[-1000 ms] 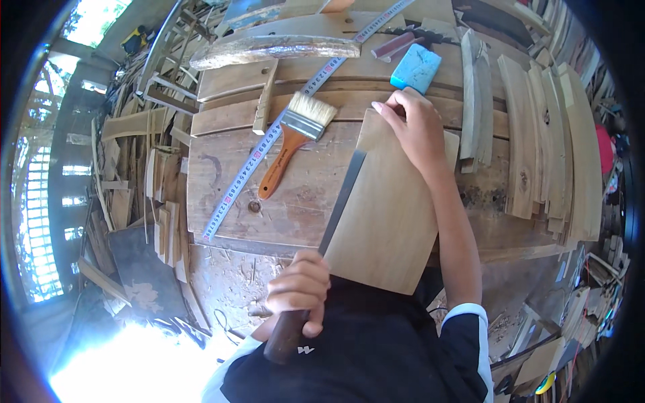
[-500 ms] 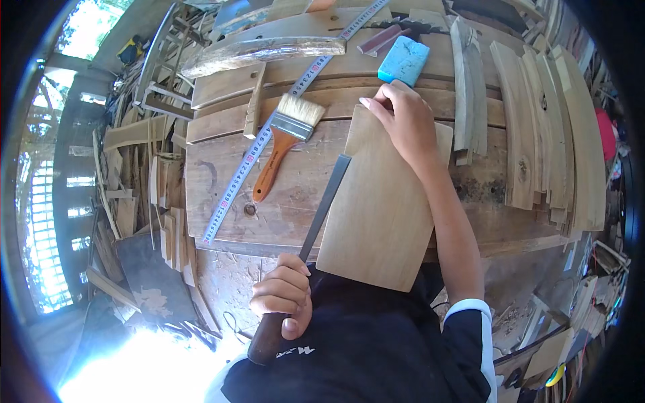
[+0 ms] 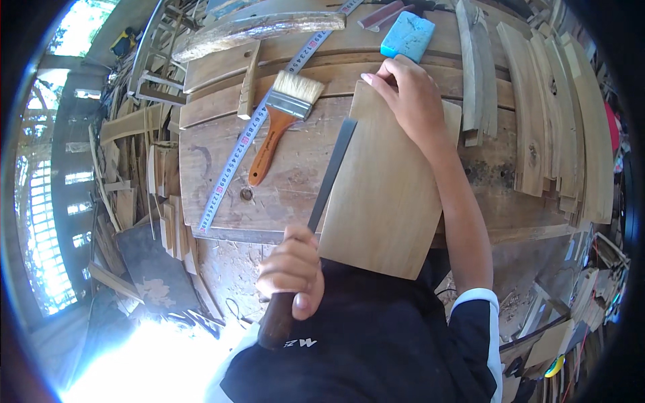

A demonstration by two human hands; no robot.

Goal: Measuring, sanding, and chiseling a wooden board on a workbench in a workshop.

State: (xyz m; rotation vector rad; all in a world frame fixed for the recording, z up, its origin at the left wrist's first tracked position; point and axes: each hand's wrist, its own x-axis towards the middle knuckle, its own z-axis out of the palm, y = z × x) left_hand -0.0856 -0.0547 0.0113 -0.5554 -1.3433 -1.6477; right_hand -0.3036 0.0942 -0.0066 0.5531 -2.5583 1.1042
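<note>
My left hand point(image 3: 292, 272) is closed round the brown handle of a file point(image 3: 332, 176). The file's long dark blade lies along the left edge of a flat, pale wooden board point(image 3: 386, 191). Near the board's far end, my right hand point(image 3: 408, 97) grips the edge, thumb and fingers bent over it. The far part of the board rests on the wooden workbench point(image 3: 295, 168), while its near end reaches past the bench edge against my dark shirt. Just beyond my right hand is a blue block point(image 3: 408, 37).
Left of the board lie a wide paintbrush point(image 3: 282, 121) and a measuring tape strip point(image 3: 235, 161). A rough wood length point(image 3: 259, 33) sits at the back. Stacked wooden strips point(image 3: 547, 114) line the right side; offcuts point(image 3: 171, 168) crowd the left.
My left hand and the file have slid a little forward along the board's edge. The whole view has shifted slightly; my right hand keeps its grip on the board.
</note>
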